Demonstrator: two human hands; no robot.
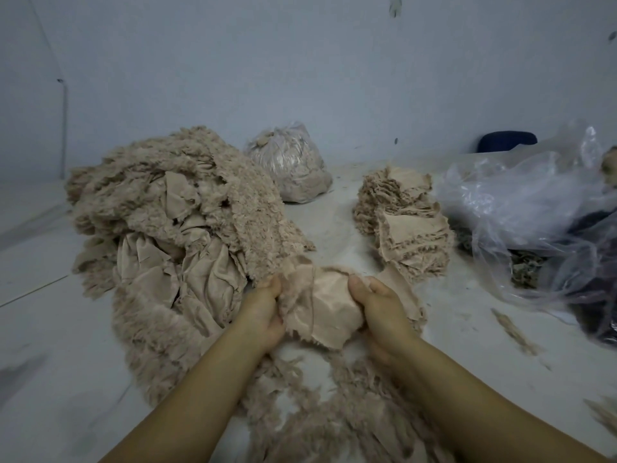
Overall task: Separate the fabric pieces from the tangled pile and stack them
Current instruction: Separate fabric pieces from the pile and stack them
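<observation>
Two hands, left hand (263, 307) and right hand (384, 305), fingers pinching fabric piece (320, 305), tangled pile (173, 235) beside

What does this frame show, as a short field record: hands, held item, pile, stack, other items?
left hand: left hand grips the left edge of the fabric piece
right hand: right hand grips its right edge
held item: one beige fabric piece, smooth backing side up, between both hands
source: tangled pile on the left, fuzzy beige
stack: stacked pieces at right rear, apart from the pile
other: filled plastic bag at rear; loose clear plastic bag at right
surface: pale floor, with lint
</observation>
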